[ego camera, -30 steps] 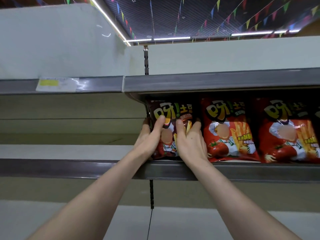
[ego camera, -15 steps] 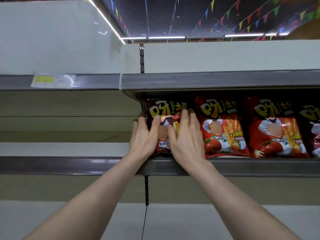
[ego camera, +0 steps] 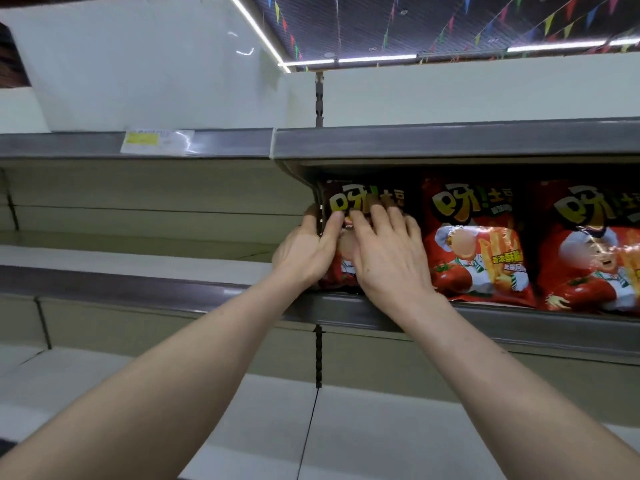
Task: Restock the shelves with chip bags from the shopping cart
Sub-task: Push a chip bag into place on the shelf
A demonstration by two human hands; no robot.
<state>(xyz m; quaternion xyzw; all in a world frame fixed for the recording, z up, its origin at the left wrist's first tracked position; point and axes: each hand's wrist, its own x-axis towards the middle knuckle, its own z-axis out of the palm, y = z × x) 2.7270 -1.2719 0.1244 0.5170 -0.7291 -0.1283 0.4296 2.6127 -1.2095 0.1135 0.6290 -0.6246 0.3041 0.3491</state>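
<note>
1. Reaching up and forward in the head view, two bare forearms meet at the left end of a stocked shelf [ego camera: 519, 327]. Its grey front rail runs across the middle of the scene.
2. The chip bag [ego camera: 356, 199] stands upright in the leftmost spot on that shelf, close against the metal bracket at the shelf's left end. Its top is dark brown with large yellow characters and its lower part is red. The hands cover most of its front.
3. The left hand [ego camera: 304, 252] grips the bag's left edge. The thumb lies across the front near the yellow lettering. The fingers curl round the edge and are mostly hidden behind the bag.
4. The right hand [ego camera: 388, 261] lies flat on the bag's front and presses on it. Its fingers are nearly straight and slightly spread, with the tips up by the lettering. It closes round nothing, and its index finger lies just beside the left thumb.
5. A second bag [ego camera: 478, 244] stands upright just beside the first, on its right. It is bright red, with a cartoon chef, fries and a tomato. A third bag [ego camera: 595, 258] of the same design stands further right, cut off by the picture's edge.
6. Above the bags runs the upper shelf rail [ego camera: 450, 142]. Its left section carries a white and yellow price label [ego camera: 156, 142]. A slotted upright post [ego camera: 319, 95] rises between the two sections.
7. The bay to the left shows a pale shelf board [ego camera: 121, 261].
8. The ceiling overhead is dark, with light strips [ego camera: 377, 58] and strings of coloured pennant flags [ego camera: 548, 23].
</note>
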